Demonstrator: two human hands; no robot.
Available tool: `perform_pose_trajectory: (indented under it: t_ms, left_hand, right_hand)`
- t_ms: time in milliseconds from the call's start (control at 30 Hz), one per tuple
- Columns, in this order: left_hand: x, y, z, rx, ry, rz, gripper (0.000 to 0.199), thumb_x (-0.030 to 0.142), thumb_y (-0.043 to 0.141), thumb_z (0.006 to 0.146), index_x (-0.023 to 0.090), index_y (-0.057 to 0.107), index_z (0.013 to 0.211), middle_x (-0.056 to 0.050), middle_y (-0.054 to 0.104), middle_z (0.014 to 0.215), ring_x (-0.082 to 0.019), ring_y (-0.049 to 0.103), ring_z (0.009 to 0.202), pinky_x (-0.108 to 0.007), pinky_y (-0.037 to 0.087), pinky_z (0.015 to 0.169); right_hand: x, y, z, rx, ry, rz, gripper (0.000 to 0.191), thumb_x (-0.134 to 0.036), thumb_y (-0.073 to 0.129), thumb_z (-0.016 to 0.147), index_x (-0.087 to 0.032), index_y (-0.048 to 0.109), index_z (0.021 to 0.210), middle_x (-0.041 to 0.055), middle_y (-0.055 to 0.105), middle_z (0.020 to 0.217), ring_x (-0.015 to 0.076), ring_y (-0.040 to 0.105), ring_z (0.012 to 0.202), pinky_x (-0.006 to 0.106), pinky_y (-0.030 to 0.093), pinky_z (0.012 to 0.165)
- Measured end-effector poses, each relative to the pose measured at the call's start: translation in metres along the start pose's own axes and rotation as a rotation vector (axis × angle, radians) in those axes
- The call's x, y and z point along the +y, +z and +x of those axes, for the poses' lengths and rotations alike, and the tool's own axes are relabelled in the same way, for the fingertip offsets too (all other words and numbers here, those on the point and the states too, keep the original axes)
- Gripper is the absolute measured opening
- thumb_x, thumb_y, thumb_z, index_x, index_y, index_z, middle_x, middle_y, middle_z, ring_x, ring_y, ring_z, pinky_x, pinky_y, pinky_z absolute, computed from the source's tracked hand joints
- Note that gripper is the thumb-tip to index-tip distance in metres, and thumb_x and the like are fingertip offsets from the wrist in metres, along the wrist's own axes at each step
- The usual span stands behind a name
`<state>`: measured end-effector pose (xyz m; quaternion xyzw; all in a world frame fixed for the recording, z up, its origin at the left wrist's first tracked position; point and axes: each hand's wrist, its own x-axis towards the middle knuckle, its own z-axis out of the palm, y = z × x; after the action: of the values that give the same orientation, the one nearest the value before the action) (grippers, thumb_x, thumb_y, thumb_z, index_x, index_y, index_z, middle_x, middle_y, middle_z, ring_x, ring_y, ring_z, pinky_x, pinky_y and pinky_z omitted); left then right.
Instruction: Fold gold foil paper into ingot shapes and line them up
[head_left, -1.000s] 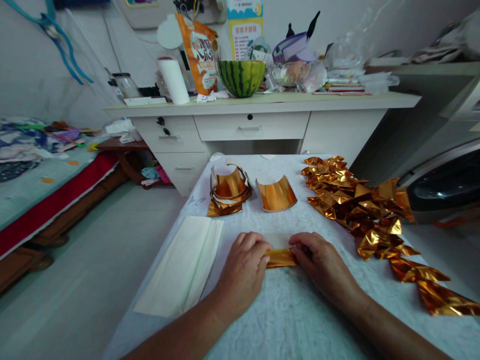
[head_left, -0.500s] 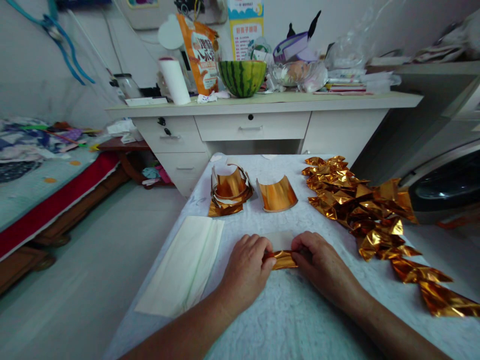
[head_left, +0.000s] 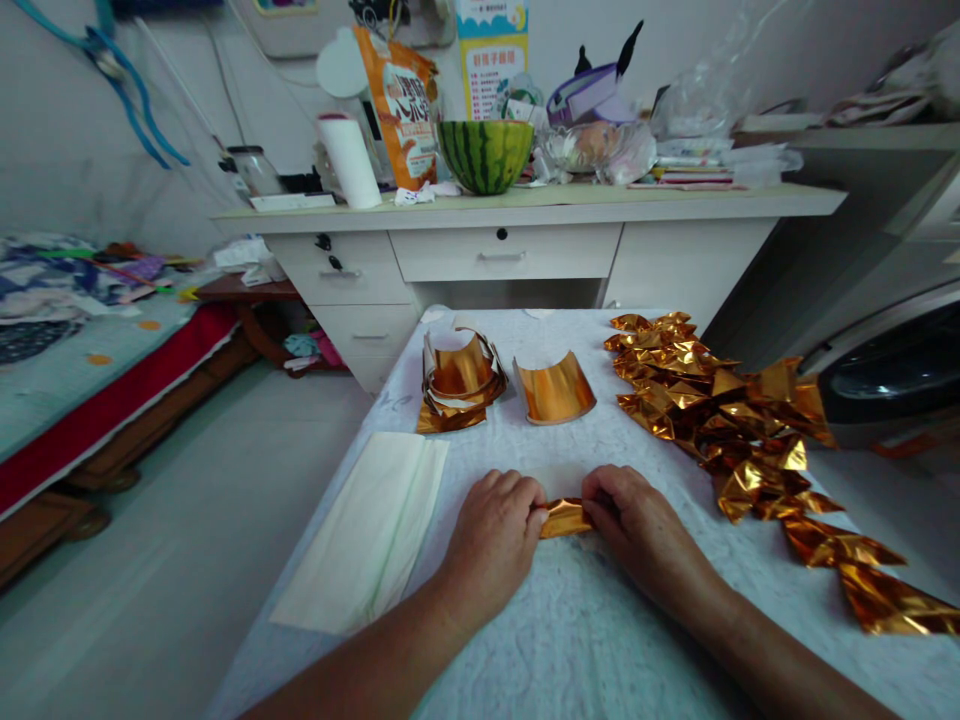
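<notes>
A small rolled strip of gold foil paper lies on the cloth-covered table between my hands. My left hand pinches its left end, and my right hand pinches its right end, hiding both ends. Beyond them a curved sheet of gold foil paper rests by itself. To its left stands a curled stack of gold foil sheets with a band-like loop around it. A long pile of folded gold foil pieces runs down the right side of the table.
A folded whitish paper lies left of my left hand. Behind the table is a white desk bearing a half watermelon, an orange snack bag and a paper roll. A bed is at left, a washing machine at right.
The pale underside that showed above the gold strip is gone from view; the sheet is now rolled into a narrow gold strip. Both hands stay in nearly the same place.
</notes>
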<state>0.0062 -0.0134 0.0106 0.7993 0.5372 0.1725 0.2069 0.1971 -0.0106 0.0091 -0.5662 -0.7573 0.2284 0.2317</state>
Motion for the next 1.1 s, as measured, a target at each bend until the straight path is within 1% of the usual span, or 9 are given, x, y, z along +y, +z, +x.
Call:
perform_pose_trajectory:
  t_ms: [67,300,467,600,800,933,1100]
  left_hand:
    - [-0.0002,0.0006,-0.0002,-0.002,0.004,0.02,0.009,0.016,0.054,0.09,0.021,0.056,0.083,-0.001,0.061,0.088,-0.02,0.053,0.088,-0.033,0.04,0.08]
    - [0.0001,0.0014,-0.0019,0.015,-0.004,0.102,0.009,0.018,0.053,0.092,0.02,0.055,0.083,-0.001,0.061,0.087,-0.02,0.053,0.085,-0.034,0.04,0.079]
    - [0.0015,-0.0001,-0.001,0.001,-0.017,0.162,0.009,0.02,0.053,0.093,0.02,0.055,0.084,-0.002,0.062,0.086,-0.021,0.054,0.084,-0.035,0.041,0.078]
    - [0.0025,-0.0006,-0.0004,-0.009,-0.022,0.189,0.01,0.02,0.053,0.093,0.02,0.056,0.083,-0.002,0.062,0.086,-0.022,0.055,0.084,-0.036,0.041,0.078]
    - [0.0012,-0.0001,0.0,-0.01,-0.03,0.188,0.008,0.019,0.054,0.092,0.021,0.054,0.084,-0.002,0.062,0.086,-0.021,0.055,0.085,-0.035,0.042,0.078]
    - [-0.0008,0.0004,-0.0001,0.001,-0.025,0.158,0.005,0.016,0.055,0.09,0.021,0.053,0.089,-0.001,0.061,0.088,-0.02,0.055,0.086,-0.035,0.043,0.08]
    - [-0.0014,0.0001,-0.0003,0.03,-0.028,0.1,0.017,0.012,0.056,0.088,0.023,0.055,0.101,-0.002,0.057,0.1,-0.02,0.054,0.096,-0.034,0.044,0.087]
  right_hand:
    - [-0.0008,0.001,0.0005,0.012,0.005,-0.022,0.013,-0.012,0.05,0.084,-0.021,0.054,0.075,0.002,0.06,0.073,0.0192,0.054,0.073,0.03,0.04,0.065]
    - [-0.0008,0.0039,0.0012,0.061,0.027,-0.057,0.008,-0.016,0.05,0.083,-0.021,0.055,0.086,0.0031,0.062,0.076,0.0202,0.056,0.073,0.03,0.04,0.063]
    - [-0.0034,0.0025,0.0019,0.044,0.072,-0.07,0.009,-0.015,0.051,0.082,-0.021,0.055,0.087,0.0026,0.061,0.073,0.0204,0.056,0.071,0.029,0.039,0.061]
    - [-0.0055,0.0016,0.0027,0.041,0.082,-0.079,0.008,-0.016,0.051,0.081,-0.021,0.055,0.086,0.0032,0.061,0.074,0.0205,0.057,0.071,0.029,0.038,0.061]
    - [-0.0035,0.0044,0.002,0.051,0.06,-0.079,0.008,-0.015,0.051,0.081,-0.021,0.053,0.086,0.0022,0.06,0.072,0.0199,0.056,0.071,0.029,0.038,0.061]
    - [-0.0025,0.0061,0.0011,0.063,0.041,-0.077,0.008,-0.015,0.05,0.082,-0.022,0.052,0.085,0.0021,0.06,0.073,0.02,0.056,0.072,0.03,0.039,0.063]
    - [0.0029,0.0078,0.0004,0.094,0.035,-0.075,0.01,-0.014,0.054,0.081,-0.021,0.054,0.087,0.0032,0.06,0.076,0.0209,0.055,0.075,0.031,0.041,0.066]
